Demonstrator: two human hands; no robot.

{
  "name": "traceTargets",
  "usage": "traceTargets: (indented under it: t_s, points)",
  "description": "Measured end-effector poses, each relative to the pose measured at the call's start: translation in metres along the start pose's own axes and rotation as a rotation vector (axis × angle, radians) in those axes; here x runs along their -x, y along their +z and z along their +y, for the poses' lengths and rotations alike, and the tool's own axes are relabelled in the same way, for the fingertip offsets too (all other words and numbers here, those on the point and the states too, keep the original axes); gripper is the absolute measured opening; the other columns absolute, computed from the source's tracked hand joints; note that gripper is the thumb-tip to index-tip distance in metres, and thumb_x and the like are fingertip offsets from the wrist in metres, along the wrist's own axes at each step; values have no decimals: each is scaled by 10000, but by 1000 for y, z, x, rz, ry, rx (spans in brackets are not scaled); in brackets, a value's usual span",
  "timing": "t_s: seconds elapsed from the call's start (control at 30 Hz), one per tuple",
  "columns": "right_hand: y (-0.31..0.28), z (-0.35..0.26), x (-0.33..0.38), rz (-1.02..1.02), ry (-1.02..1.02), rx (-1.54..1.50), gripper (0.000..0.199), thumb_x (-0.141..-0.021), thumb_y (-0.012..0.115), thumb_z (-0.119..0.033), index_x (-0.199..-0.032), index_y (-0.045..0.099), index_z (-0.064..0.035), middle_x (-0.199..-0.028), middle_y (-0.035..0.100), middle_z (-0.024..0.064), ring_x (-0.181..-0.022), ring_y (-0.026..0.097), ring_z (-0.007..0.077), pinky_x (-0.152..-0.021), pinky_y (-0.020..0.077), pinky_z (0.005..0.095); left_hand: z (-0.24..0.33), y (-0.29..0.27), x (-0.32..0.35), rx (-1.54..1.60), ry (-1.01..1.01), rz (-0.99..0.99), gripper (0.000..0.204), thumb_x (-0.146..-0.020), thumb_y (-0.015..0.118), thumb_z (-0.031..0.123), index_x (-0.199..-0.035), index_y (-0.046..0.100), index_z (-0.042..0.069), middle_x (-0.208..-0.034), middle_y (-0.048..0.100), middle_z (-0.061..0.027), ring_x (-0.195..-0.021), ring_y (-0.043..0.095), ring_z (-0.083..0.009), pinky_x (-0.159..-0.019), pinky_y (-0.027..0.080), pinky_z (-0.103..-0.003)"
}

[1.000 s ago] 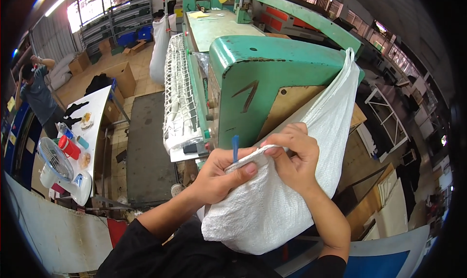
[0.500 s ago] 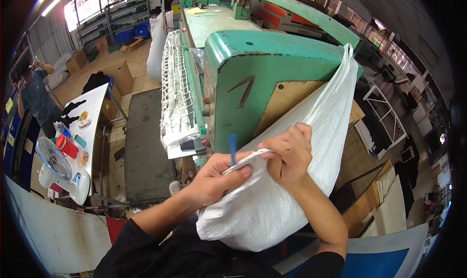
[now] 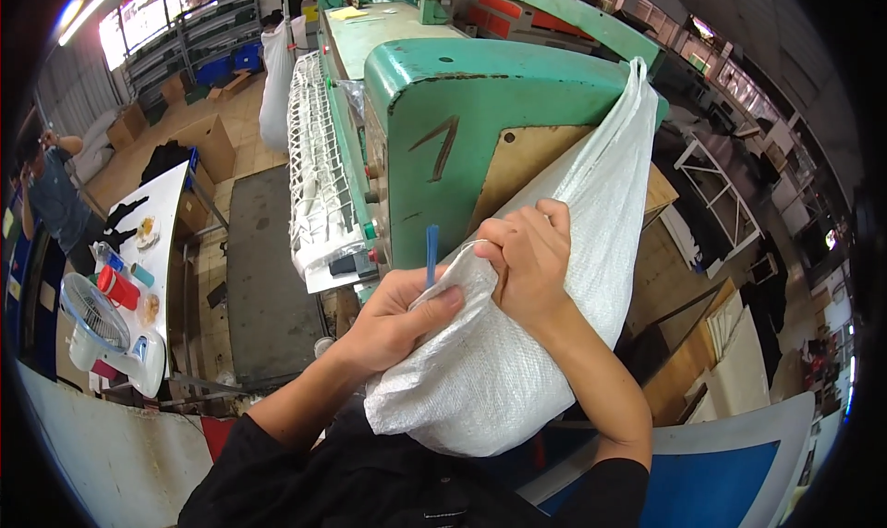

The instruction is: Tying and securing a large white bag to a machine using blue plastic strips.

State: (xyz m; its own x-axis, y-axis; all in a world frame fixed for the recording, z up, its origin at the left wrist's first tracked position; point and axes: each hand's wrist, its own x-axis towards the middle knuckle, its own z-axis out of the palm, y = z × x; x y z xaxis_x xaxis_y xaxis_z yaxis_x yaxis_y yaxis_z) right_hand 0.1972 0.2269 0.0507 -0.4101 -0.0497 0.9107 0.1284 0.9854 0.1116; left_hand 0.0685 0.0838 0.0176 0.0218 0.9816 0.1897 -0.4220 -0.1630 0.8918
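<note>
sack: white woven sack (image 3: 517, 362) is bunched up against the person's chest, its far corner draped up toward 1 o'clock over the edge of the green machine (image 3: 462, 131), so the weight hangs there instead of on the arms, I'd guess.
left hand: left hand (image 3: 393, 325) is closed on a folded bit of the sack's edge, thumb pressed flat on top, looks like it's pinning the fold.
blue stick: a thin blue stick (image 3: 431, 254) pokes straight up at 12 o'clock from that hand. Can't tell what it is.
right hand: right hand (image 3: 527, 255) is curled tight over the same edge, right beside the left, knuckles up, keeping the fabric taut between them.
off to 9 o'clock: white tabletop (image 3: 171, 205) with a fan (image 3: 92, 320) and a red cup (image 3: 117, 286), well apart.
</note>
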Motion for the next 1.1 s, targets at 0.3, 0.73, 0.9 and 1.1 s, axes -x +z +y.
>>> traceTargets:
  t_s: [0.3, 0.73, 0.9, 1.1]
  points:
    - [-13, 9, 1, -65, -108, -79, 186, -887, 653, -313, -847, 583, -146, -664, 421, -14, -600, 465, 175, -683, 367, 344, 15, -14, -26, -126, -75, -310, 179, -958, 600, 70, -1101, 665, -15, -892, 619, 30, -810, 515, -40, -719, 426, -231]
    - [-2, 5, 2, 40, -107, 96, 216, -907, 617, -323, -858, 548, -124, -694, 436, 2, -602, 461, 191, -677, 380, 358, 2, -17, -19, 43, -108, -255, 181, -962, 573, 58, -1110, 650, -11, -917, 601, 28, -830, 505, -51, -754, 409, -231]
    - [-5, 8, 6, -1, -99, 10, 253, -931, 589, -347, -881, 550, -102, -709, 448, 21, -611, 476, 202, -675, 385, 365, 9, -21, -29, -41, -137, -313, 171, -913, 602, 23, -1069, 649, -28, -971, 631, -3, -887, 538, -74, -793, 433, -249]
    - [5, 13, -2, -90, -1, -67, 184, -867, 672, -246, -865, 558, -102, -678, 471, 8, -611, 507, 197, -671, 389, 365, -4, -30, -20, 118, -168, -82, 172, -916, 591, 46, -1056, 681, 2, -994, 640, 13, -910, 555, -61, -803, 429, -239]
